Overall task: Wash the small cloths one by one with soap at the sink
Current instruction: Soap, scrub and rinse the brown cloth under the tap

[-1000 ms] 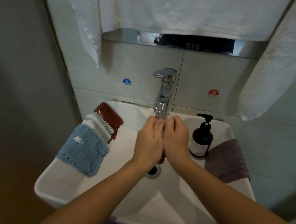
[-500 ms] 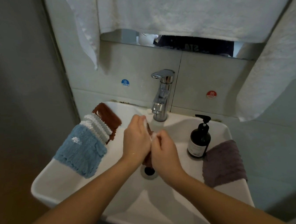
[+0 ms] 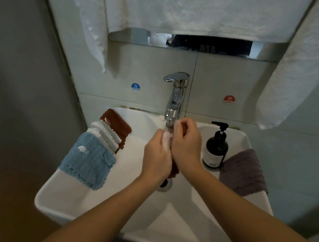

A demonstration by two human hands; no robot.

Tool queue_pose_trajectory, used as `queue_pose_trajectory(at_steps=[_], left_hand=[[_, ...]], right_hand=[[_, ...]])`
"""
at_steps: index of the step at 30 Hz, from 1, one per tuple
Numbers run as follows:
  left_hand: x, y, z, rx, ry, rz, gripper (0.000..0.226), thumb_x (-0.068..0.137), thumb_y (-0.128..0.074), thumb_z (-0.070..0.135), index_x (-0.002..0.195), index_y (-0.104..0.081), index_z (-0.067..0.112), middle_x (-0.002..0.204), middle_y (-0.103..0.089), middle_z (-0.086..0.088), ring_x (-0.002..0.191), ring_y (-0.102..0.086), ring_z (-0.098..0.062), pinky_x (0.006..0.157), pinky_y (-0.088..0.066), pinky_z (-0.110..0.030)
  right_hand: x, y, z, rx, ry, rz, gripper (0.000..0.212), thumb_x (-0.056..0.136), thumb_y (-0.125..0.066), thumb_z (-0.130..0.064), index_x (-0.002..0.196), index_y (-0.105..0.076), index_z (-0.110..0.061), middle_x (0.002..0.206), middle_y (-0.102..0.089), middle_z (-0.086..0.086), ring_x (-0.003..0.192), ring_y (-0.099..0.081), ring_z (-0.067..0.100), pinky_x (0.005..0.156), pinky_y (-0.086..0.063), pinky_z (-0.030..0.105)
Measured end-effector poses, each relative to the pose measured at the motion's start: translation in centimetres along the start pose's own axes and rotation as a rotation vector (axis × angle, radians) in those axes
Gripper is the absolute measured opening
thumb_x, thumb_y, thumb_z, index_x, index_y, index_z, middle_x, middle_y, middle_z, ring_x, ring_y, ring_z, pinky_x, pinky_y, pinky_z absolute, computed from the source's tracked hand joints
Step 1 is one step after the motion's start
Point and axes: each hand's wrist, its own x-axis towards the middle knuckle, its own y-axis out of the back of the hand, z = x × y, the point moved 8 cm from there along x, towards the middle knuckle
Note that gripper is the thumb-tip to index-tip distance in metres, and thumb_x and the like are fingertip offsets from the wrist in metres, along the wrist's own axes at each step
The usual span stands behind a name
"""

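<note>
a white sink (image 3: 68, 197) holds a stack of small cloths on its left rim: a light blue cloth (image 3: 88, 160), a white ribbed cloth (image 3: 105, 134) and a rust-brown cloth (image 3: 118, 123). a dusty purple cloth (image 3: 243, 173) lies on the right rim beside a dark soap bottle (image 3: 215, 148) with a black pump. a reddish-brown cloth (image 3: 174, 168) with white suds shows between the hands. a chrome tap (image 3: 175, 95) stands between a blue sticker (image 3: 135, 87) and a red sticker (image 3: 229, 100) on pale grey tiles. white towels (image 3: 191, 5) hang above.
</note>
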Motion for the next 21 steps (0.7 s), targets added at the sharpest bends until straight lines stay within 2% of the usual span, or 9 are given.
queue_pose_trajectory(at_steps=[2,5,8,10,13,15,18,19,21], left_hand=[[0.3,0.5,0.7,-0.084,-0.022,0.058,0.033,0.105,-0.036,0.020,0.076,-0.049,0.018,0.063,-0.052,0.009,0.058,-0.049,-0.005,0.055,-0.044,-0.025],[2.0,2.1,0.2,0.060,0.010,0.181,0.035,0.104,-0.036,0.023,0.073,-0.049,0.018,0.064,-0.052,0.005,0.060,-0.050,-0.010,0.060,-0.045,-0.033],[1.1,0.7,-0.2,0.097,0.017,0.047,0.035,0.105,-0.037,0.024,0.075,-0.055,0.022,0.069,-0.060,0.004,0.064,-0.058,-0.004,0.061,-0.048,-0.027],[-0.3,-0.8,0.5,0.030,-0.016,-0.060,0.033,0.105,-0.037,0.024,0.084,-0.062,0.021,0.075,-0.066,0.003,0.071,-0.063,-0.004,0.065,-0.052,-0.024],[0.7,0.6,0.3,0.019,0.002,0.054,0.032,0.105,-0.038,0.024,0.080,-0.057,0.018,0.070,-0.061,0.003,0.065,-0.059,-0.005,0.064,-0.050,-0.029],[1.4,1.9,-0.5,0.082,0.063,0.135,0.029,0.103,-0.040,0.025,0.077,-0.050,0.017,0.066,-0.054,0.005,0.060,-0.052,-0.005,0.062,-0.046,-0.033],[0.2,0.5,0.0,0.065,0.017,-0.002,0.020,0.101,-0.046,0.020,0.082,-0.051,0.017,0.069,-0.058,0.006,0.060,-0.054,-0.003,0.058,-0.047,-0.026],[-0.4,-0.1,0.6,0.017,-0.017,-0.041,0.020,0.102,-0.044,0.019,0.085,-0.054,0.017,0.072,-0.060,0.006,0.062,-0.057,-0.002,0.058,-0.048,-0.022],[-0.6,-0.1,1.3,-0.066,-0.068,-0.039,0.026,0.105,-0.039,0.017,0.084,-0.054,0.013,0.071,-0.058,0.006,0.062,-0.057,-0.003,0.057,-0.048,-0.022]], right_hand=[[-0.4,-0.5,1.6,-0.106,-0.073,-0.085,0.022,0.100,-0.047,-0.017,0.079,-0.050,-0.025,0.068,-0.056,-0.007,0.059,-0.051,0.005,0.056,-0.041,0.025],[-3.4,-2.0,2.1,-0.072,-0.078,-0.242,0.025,0.100,-0.045,-0.015,0.075,-0.048,-0.020,0.065,-0.053,-0.003,0.058,-0.047,0.009,0.057,-0.042,0.036],[-2.0,-0.2,0.1,0.035,0.045,-0.076,0.020,0.100,-0.046,-0.011,0.082,-0.054,-0.016,0.068,-0.057,-0.005,0.061,-0.054,0.006,0.057,-0.046,0.027],[-0.4,1.1,0.4,0.035,-0.014,0.056,0.020,0.100,-0.045,-0.013,0.083,-0.054,-0.017,0.070,-0.058,-0.008,0.063,-0.055,-0.001,0.056,-0.041,0.016],[-1.6,-0.4,2.0,-0.121,-0.125,-0.101,0.024,0.101,-0.044,-0.018,0.078,-0.048,-0.019,0.067,-0.055,-0.003,0.057,-0.048,0.004,0.054,-0.038,0.024],[-3.1,-1.6,1.3,-0.115,-0.049,-0.233,0.024,0.100,-0.044,-0.017,0.076,-0.047,-0.018,0.065,-0.053,0.000,0.057,-0.047,0.010,0.054,-0.039,0.031],[-1.6,-0.3,-1.0,0.022,0.113,-0.116,0.019,0.099,-0.046,-0.014,0.081,-0.053,-0.014,0.067,-0.055,-0.005,0.059,-0.050,0.004,0.055,-0.041,0.024],[-0.5,0.2,-0.9,0.010,0.104,-0.059,0.019,0.100,-0.047,-0.015,0.083,-0.054,-0.016,0.068,-0.056,-0.007,0.061,-0.052,0.002,0.055,-0.040,0.019],[0.3,0.4,0.0,-0.107,0.067,-0.068,0.019,0.101,-0.045,-0.019,0.083,-0.052,-0.020,0.067,-0.055,-0.006,0.058,-0.051,0.003,0.054,-0.040,0.021]])
